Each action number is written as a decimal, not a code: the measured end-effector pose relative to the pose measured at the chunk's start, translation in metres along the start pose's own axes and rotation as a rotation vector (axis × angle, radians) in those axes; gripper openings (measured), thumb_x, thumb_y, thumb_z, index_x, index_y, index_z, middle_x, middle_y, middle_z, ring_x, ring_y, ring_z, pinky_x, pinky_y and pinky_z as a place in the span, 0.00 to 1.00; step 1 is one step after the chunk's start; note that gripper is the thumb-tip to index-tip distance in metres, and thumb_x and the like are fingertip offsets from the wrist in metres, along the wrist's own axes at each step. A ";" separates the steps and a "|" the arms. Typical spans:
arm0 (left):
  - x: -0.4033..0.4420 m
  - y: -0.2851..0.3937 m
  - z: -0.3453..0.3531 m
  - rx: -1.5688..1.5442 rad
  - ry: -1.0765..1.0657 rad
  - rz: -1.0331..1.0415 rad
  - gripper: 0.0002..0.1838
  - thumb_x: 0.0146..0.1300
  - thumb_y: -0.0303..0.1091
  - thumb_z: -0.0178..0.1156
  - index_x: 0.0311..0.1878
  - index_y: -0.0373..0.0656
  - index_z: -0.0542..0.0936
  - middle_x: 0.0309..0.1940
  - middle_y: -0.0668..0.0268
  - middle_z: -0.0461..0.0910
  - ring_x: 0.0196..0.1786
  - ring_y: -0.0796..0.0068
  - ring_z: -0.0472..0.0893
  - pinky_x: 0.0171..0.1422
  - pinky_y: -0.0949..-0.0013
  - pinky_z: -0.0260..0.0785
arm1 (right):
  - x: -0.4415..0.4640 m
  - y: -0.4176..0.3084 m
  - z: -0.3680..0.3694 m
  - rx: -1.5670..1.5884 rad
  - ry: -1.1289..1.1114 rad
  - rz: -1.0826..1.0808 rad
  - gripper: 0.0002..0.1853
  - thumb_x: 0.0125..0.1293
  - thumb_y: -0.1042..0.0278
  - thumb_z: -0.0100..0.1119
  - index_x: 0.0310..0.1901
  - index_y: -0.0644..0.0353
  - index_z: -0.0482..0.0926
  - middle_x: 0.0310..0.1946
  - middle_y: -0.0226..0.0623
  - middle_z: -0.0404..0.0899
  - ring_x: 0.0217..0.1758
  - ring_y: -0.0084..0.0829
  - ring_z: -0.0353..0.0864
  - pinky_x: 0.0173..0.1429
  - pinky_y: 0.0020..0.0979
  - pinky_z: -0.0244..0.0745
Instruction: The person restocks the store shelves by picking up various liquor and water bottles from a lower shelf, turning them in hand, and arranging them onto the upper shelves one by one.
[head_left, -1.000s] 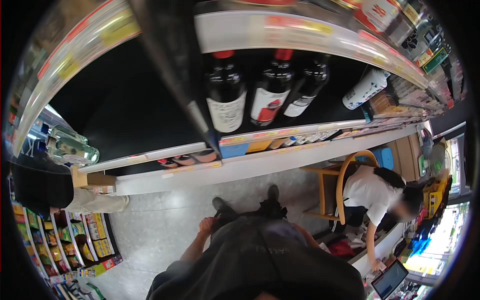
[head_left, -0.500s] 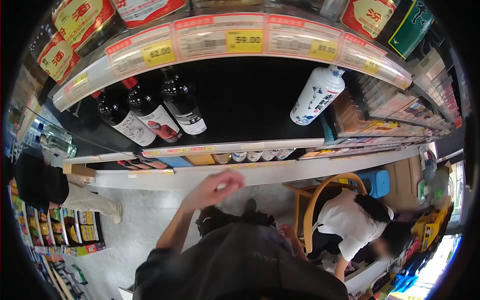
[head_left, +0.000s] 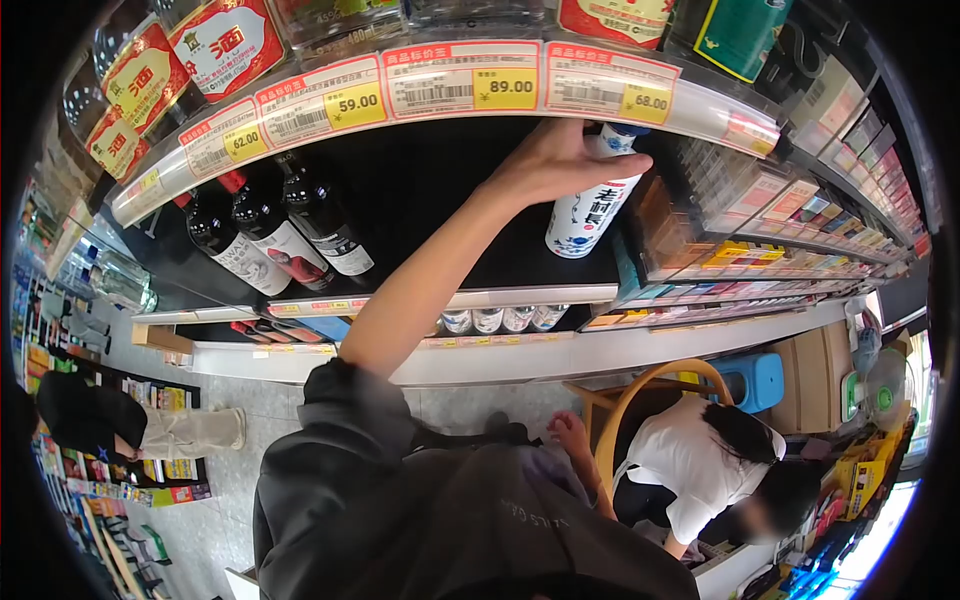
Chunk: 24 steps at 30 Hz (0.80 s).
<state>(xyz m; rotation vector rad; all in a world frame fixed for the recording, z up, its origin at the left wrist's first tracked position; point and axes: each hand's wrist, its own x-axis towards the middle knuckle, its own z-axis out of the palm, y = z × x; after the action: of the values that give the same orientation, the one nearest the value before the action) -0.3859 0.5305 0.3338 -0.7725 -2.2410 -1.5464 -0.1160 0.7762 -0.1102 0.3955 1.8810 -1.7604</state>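
My left hand [head_left: 565, 160] reaches up to the shelf and is closed around the shoulder of a white liquor bottle [head_left: 585, 220], its thumb across the front and its fingers mostly hidden behind. Blue flowers and dark characters mark the bottle, which is topped by a blue cap. It stands on the black shelf, just below the price-tag rail [head_left: 430, 90]. My right hand [head_left: 570, 435] hangs low beside my body, holding nothing, with its fingers loosely apart.
Dark wine bottles [head_left: 265, 240] stand left on the same shelf. Above are bottles with red labels [head_left: 225, 45]. Boxed goods [head_left: 780, 210] fill a rack at right. A seated person in a white shirt [head_left: 690, 460] is near a wooden chair [head_left: 610, 430]; another person [head_left: 95, 415] stands left.
My left hand has risen from in front of my body to the shelf and taken hold of the white bottle. The view has shifted slightly right. My right hand stays low.
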 end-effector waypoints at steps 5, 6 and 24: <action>0.028 -0.002 0.011 0.046 -0.116 -0.116 0.31 0.50 0.57 0.71 0.48 0.41 0.79 0.43 0.61 0.83 0.48 0.68 0.82 0.54 0.64 0.73 | -0.003 -0.026 -0.003 -0.053 0.032 -0.144 0.10 0.66 0.73 0.49 0.48 0.58 0.74 0.37 0.32 0.80 0.42 0.27 0.82 0.40 0.29 0.78; 0.028 0.004 0.012 0.110 -0.115 -0.108 0.30 0.54 0.55 0.68 0.51 0.39 0.79 0.39 0.59 0.85 0.47 0.70 0.83 0.54 0.65 0.73 | -0.006 -0.027 -0.002 -0.045 0.033 -0.152 0.10 0.66 0.73 0.49 0.48 0.58 0.74 0.37 0.32 0.80 0.42 0.27 0.82 0.40 0.29 0.78; -0.095 0.072 0.015 -0.218 0.161 0.376 0.09 0.49 0.24 0.71 0.34 0.36 0.81 0.30 0.62 0.85 0.32 0.74 0.85 0.39 0.73 0.77 | -0.056 -0.240 0.024 -0.174 0.031 -0.878 0.08 0.68 0.77 0.49 0.47 0.64 0.73 0.44 0.36 0.77 0.48 0.27 0.76 0.54 0.28 0.71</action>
<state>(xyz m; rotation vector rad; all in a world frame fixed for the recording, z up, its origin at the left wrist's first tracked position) -0.2663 0.5398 0.3331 -1.0218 -1.7127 -1.6116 -0.1972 0.7343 0.1199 -0.5657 2.4061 -2.0542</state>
